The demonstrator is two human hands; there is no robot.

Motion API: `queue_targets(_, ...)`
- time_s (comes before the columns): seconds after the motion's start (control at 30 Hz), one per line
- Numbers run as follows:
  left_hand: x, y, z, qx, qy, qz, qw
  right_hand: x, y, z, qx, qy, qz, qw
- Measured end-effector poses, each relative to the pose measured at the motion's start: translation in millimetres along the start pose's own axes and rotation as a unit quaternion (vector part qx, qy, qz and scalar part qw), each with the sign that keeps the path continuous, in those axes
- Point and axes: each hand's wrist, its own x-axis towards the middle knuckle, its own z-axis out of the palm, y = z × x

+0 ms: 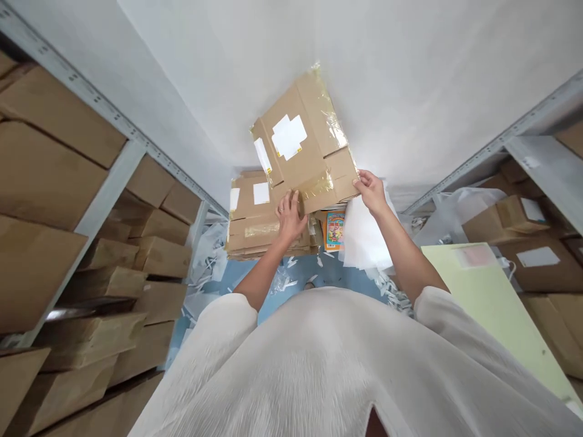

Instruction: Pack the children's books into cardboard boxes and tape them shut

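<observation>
A flattened cardboard box (314,161) stands tilted, its upper part close to the white wall. It carries white labels and strips of shiny clear tape. My right hand (371,189) pinches its lower right edge between thumb and fingers. At its lower left edge, my left hand (291,215) rests with fingers spread and slightly bent, touching the cardboard. Beneath and to the left lies a stack of flattened cardboard (250,212), also labelled and taped. Whether the left fingertips press on the upright piece or on the stack is hard to tell.
Metal shelving with cardboard boxes (157,255) rises on the left; more boxes (537,261) fill shelves on the right. A colourful book (335,229) and white sheets (364,237) lie beside the stack. Paper scraps litter the blue floor (319,276). A pale green board (496,315) stands at right.
</observation>
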Motion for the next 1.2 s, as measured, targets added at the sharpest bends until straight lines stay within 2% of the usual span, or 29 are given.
queue_targets(0.17, 16.8, 72.6, 16.5, 0.009, -0.033, 0.093, 0.995, -48.6, -2.7, -89.5, -0.007, 0.093, 0.009, 0.996)
queue_targets(0.37, 11.3, 168.0, 56.9, -0.017, -0.069, 0.213, 0.974, -142.8, 4.0, -197.0, -0.022, 0.218, 0.046, 0.975)
queue_targets(0.5, -12.0, 241.6, 94.2, -0.026, -0.095, 0.298, 0.950, -225.8, 13.2, -268.3, -0.038, 0.284, 0.068, 0.956)
queue_targets(0.67, -63.2, 331.0, 146.1, -0.016, -0.153, 0.373, 0.915, -337.7, 31.4, -345.6, -0.045, 0.359, 0.119, 0.925)
queue_targets(0.8, -103.2, 387.2, 184.7, 0.004, -0.210, 0.431, 0.878, -415.1, 41.1, -385.4, -0.044, 0.397, 0.163, 0.902)
queue_targets(0.93, -131.5, 428.3, 216.7, 0.030, -0.255, 0.489, 0.834, -470.3, 47.3, -407.4, -0.040, 0.425, 0.189, 0.884)
queue_targets(1.07, -145.5, 458.9, 241.4, 0.055, -0.286, 0.541, 0.789, -501.7, 56.9, -426.2, -0.031, 0.461, 0.229, 0.857)
queue_targets(1.2, -146.5, 486.0, 263.5, 0.060, -0.299, 0.593, 0.745, -512.6, 66.7, -453.0, -0.039, 0.482, 0.259, 0.836)
